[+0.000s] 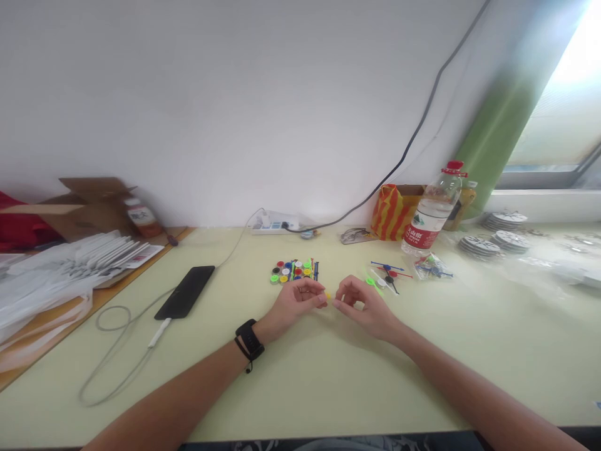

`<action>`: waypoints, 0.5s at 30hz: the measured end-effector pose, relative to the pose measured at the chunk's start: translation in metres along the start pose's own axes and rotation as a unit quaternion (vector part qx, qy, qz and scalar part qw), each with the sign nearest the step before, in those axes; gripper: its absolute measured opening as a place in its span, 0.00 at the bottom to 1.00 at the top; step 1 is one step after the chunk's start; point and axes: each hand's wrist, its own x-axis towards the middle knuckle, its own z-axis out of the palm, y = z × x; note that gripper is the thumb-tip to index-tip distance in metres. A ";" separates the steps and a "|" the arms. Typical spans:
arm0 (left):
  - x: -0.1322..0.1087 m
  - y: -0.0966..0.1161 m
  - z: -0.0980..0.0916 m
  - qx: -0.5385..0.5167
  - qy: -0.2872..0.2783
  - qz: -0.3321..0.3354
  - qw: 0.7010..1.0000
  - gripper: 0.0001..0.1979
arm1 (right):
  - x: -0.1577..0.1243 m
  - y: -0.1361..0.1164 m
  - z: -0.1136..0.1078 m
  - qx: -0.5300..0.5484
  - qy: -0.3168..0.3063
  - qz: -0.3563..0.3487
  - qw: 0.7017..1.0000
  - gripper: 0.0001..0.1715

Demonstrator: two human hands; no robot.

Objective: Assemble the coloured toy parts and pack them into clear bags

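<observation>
Pinching a small yellow piece (329,295) in the fingertips of the left hand (295,304), out over the pale table (305,388). Holding the right hand (369,308) just beside that piece, thumb and finger drawn in narrow — can't honestly tell at this size whether gripping the other end or only hovering next to it. Wearing a black watch (250,338) on the left wrist.

Just past the left hand, can see a cluster of little round caps (275,279) in mixed colours, with thin sticks (316,270) on the right side. Beyond the right hand, can see loose pointers (389,280) in blue, red, white, green and black — plus a clear packet (429,269) of small parts near a big water bottle (429,219) and a striped bag (387,216). Over to the left, a black phone (185,292) on a charging cable (158,333). By the wall, a power strip (277,224).
</observation>
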 end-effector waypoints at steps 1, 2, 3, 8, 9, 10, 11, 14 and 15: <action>-0.001 0.001 0.001 0.003 -0.004 -0.001 1.000 0.16 | 0.000 0.001 0.001 0.000 -0.005 -0.001 1.000 0.14; -0.001 0.002 0.001 0.006 -0.008 -0.002 1.000 0.16 | 0.000 0.001 0.002 -0.003 -0.012 -0.001 1.000 0.14; -0.002 0.002 0.001 0.009 -0.012 -0.002 1.000 0.15 | 0.000 0.002 0.003 -0.008 -0.018 -0.001 1.000 0.14; -0.001 0.002 0.002 0.015 -0.010 0.002 1.000 0.16 | 0.000 0.006 0.002 -0.020 -0.024 -0.004 0.999 0.14; -0.001 0.002 0.002 0.013 -0.006 0.002 1.000 0.16 | 0.000 0.007 0.001 -0.018 -0.019 -0.006 1.000 0.15; -0.001 0.002 0.001 0.010 -0.003 0.002 1.000 0.16 | -0.001 0.007 0.000 -0.016 -0.015 -0.008 1.000 0.17; 0.000 0.001 0.001 0.008 0.000 0.001 1.000 0.16 | -0.001 0.007 0.000 -0.015 -0.010 -0.009 1.000 0.20; 0.000 0.000 0.001 0.006 0.003 -0.004 1.000 0.16 | -0.003 0.005 0.000 -0.008 -0.005 -0.005 1.000 0.31; 0.000 0.000 0.000 0.007 0.002 -0.005 1.000 0.16 | -0.003 0.004 0.000 0.002 -0.004 0.001 1.000 0.35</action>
